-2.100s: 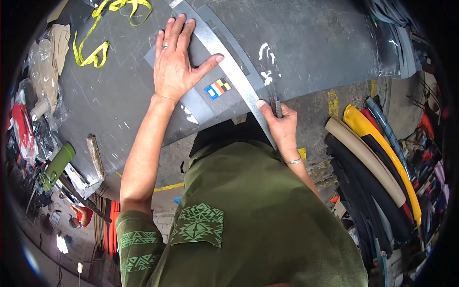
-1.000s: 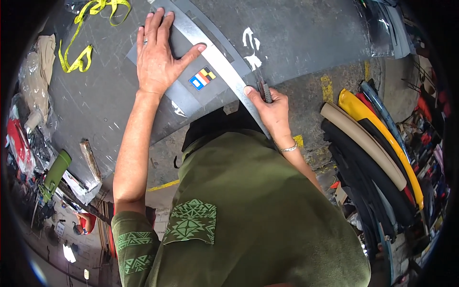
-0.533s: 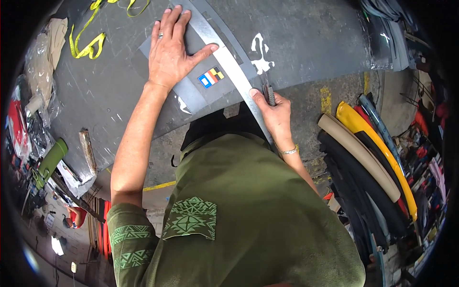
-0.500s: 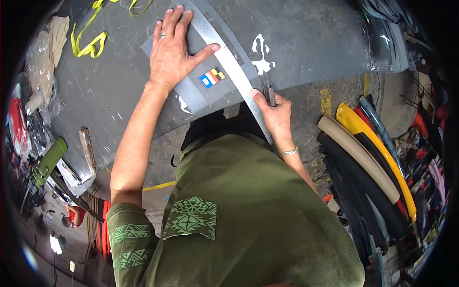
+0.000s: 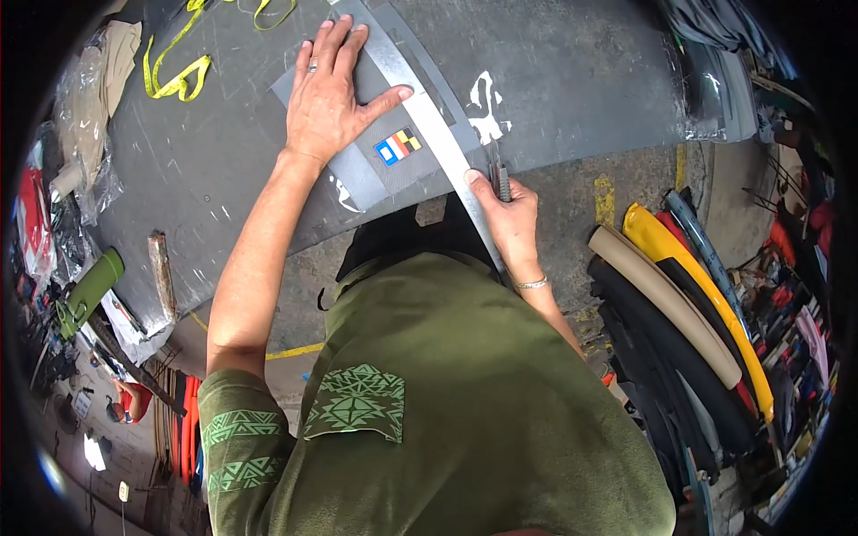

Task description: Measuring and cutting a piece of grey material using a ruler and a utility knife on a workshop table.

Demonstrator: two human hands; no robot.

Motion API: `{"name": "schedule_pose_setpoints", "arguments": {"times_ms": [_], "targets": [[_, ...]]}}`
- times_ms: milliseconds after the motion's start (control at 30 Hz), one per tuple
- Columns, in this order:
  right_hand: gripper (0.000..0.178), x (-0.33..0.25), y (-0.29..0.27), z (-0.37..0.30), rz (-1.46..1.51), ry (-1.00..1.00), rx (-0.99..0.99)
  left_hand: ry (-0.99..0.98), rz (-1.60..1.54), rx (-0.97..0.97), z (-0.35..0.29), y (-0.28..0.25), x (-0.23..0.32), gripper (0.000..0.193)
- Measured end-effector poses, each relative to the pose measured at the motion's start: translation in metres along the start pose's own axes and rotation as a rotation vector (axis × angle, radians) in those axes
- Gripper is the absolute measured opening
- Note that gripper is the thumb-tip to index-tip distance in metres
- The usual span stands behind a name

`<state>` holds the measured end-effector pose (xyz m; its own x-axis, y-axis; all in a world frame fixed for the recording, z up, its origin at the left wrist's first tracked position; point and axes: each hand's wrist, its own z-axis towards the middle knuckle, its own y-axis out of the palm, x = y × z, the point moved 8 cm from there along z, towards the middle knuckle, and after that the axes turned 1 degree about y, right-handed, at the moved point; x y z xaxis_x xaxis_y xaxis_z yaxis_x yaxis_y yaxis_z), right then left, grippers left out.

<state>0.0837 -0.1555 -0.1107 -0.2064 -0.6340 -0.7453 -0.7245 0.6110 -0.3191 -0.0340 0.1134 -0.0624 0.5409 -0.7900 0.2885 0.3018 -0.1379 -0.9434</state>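
Note:
My left hand (image 5: 323, 112) lies spread on a flat grey sheet piece (image 5: 360, 177), its thumb and a fingertip resting on a long metal ruler (image 5: 435, 136). Beside the ruler, the sheet bears a small multicoloured patch (image 5: 397, 146). A narrow grey border of sheet (image 5: 424, 59) shows along the ruler's right side. My right hand (image 5: 513, 225) grips a utility knife (image 5: 504, 185) pointing away from me, while its thumb presses on the ruler near the table edge. The ruler's near end runs past that edge toward my shirt.
The dark table (image 5: 581, 89) carries a yellow tape measure (image 5: 183, 82) at far left and plastic-wrapped goods (image 5: 82, 107) at its left side. Rolls of material, including a beige roll (image 5: 666, 304) and a yellow roll (image 5: 706, 295), stand to the right, off the table.
The whole view has shifted slightly. Both hands, the ruler and the sheet keep about the same places relative to one another.

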Motion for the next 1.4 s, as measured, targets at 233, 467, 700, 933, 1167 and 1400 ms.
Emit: {"name": "schedule_pose_setpoints", "arguments": {"times_ms": [233, 467, 700, 933, 1167, 1400], "targets": [[0.035, 0.000, -0.001, 0.000, -0.041, 0.043, -0.007, 0.008, 0.007, 0.011, -0.001, 0.001, -0.001, 0.097], [0.037, -0.003, 0.001, -0.001, 0.008, 0.008, -0.003, 0.012, -0.010, 0.021, -0.001, -0.001, -0.001, 0.096], [0.035, 0.002, 0.000, -0.001, 0.021, 0.032, -0.017, 0.048, 0.004, 0.034, 0.000, -0.003, 0.003, 0.095], [0.035, 0.001, 0.001, -0.001, 0.030, 0.037, -0.012, 0.059, 0.009, 0.039, 0.002, -0.007, 0.009, 0.090], [0.041, -0.001, 0.000, -0.002, 0.033, 0.011, -0.004, -0.077, -0.041, -0.150, 0.007, -0.011, 0.009, 0.096], [0.043, -0.006, 0.000, -0.003, 0.025, 0.015, 0.007, -0.084, -0.039, -0.166, 0.008, -0.011, 0.010, 0.097]]}}
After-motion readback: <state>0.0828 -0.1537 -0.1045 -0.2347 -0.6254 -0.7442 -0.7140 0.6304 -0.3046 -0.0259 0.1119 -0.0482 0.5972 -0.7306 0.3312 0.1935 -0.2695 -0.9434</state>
